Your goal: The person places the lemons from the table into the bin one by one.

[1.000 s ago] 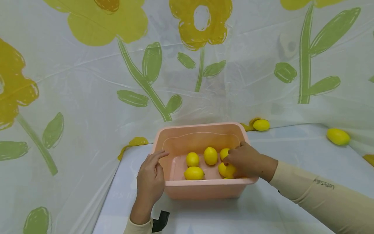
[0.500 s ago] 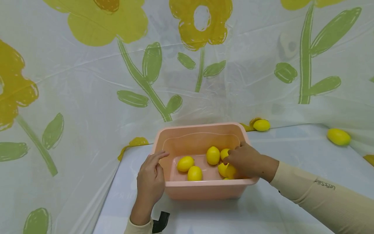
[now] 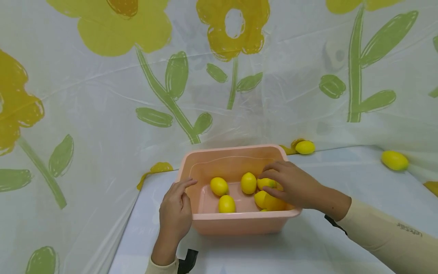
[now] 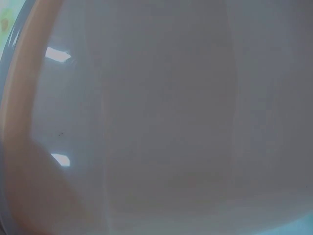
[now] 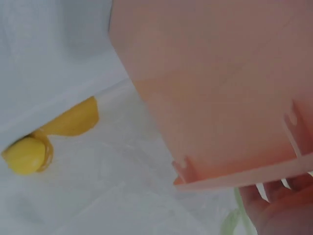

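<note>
At the far left, the floral plastic sheet (image 3: 102, 95) hung as a backdrop and ran down to the white table (image 3: 342, 171). The left hand (image 3: 174, 213) lay against the left end of the pink tub (image 3: 236, 222), its fingers (image 3: 186, 183) straight and relaxed over the rim, steadying the wall without curling round it. The left wrist view showed only blurred pink plastic up close.

Inside the tub, two lemons (image 3: 219, 186) lay loose near the left of the floor, with a third lemon (image 3: 248, 183) at the middle. To their right the right hand (image 3: 294, 184) reached over the right rim, its fingers curled round a lemon in the tub's right half (image 3: 266, 183); more yellow fruit lay bunched just beneath the palm. That fruit's long axis looked roughly crosswise, though the hand hid much of it. It lay directly under the right fingers, well apart from the left hand.

Further right, one stray lemon (image 3: 305, 147) rested by the backdrop, and another stray lemon (image 3: 394, 160) lay near the table's far right edge.
</note>
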Demonstrator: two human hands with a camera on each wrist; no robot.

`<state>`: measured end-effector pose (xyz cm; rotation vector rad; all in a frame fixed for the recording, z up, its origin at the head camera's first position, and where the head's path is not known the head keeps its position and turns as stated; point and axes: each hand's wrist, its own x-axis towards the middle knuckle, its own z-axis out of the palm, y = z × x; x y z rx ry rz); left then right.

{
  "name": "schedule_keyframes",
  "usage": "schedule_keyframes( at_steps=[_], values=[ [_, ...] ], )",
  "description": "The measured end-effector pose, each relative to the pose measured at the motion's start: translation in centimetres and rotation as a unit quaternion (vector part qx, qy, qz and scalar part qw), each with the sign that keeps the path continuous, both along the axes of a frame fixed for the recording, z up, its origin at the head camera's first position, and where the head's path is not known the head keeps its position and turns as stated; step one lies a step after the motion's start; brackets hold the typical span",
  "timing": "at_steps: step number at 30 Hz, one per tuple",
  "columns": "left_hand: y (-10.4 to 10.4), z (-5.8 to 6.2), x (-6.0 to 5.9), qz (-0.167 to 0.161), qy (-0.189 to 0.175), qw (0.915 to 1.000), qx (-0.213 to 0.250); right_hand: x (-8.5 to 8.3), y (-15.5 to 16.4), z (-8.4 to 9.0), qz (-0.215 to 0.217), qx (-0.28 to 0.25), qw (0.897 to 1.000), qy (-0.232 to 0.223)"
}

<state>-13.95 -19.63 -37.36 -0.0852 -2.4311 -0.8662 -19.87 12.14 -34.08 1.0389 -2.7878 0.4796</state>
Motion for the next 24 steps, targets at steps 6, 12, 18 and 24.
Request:
schedule_keyframes(
  at_steps=[6,12,18,24],
  values=[
    [-0.1,-0.1,0.0,-0.002,0.014,0.9999,-0.003,0.8,2.1,-0.2,-0.015,-0.088,0.991,0.096],
    [-0.2,-0.1,0.0,-0.002,0.017,0.9998,-0.004,0.4,4.3,-1.3,-0.069,-0.151,0.976,0.143],
    [-0.2,-0.1,0.0,-0.001,0.015,0.9999,-0.004,-1.1,6.1,-2.8,-0.111,-0.185,0.970,0.109],
    [-0.1,-0.1,0.0,-0.002,0.014,0.9999,-0.001,-3.4,7.7,-4.4,-0.151,-0.150,0.973,0.083]
  ],
)
